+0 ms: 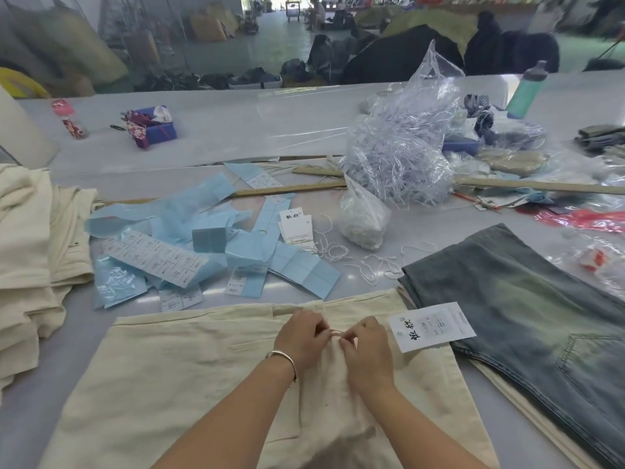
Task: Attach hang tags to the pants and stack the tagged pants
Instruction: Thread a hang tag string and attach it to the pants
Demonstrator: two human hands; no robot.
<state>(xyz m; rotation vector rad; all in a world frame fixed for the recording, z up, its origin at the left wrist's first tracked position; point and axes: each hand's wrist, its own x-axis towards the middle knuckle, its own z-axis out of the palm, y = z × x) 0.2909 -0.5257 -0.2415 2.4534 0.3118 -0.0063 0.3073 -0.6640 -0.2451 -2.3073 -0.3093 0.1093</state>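
Fingertips of our left hand and right hand pinch, probably, a thin white string at the cream cotton pants' waistband; white printed hang tag lies just right, nearer our right hand.

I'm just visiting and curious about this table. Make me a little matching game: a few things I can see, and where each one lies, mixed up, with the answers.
Things:
1. hang tag
2. jeans
3. bottle
4. folded cream pants

Places:
A. far right, standing upright
B. left edge, in a stack
C. just right of the hands, on the cream pants
D. right side, lying flat

Pairs: 1-C, 2-D, 3-A, 4-B
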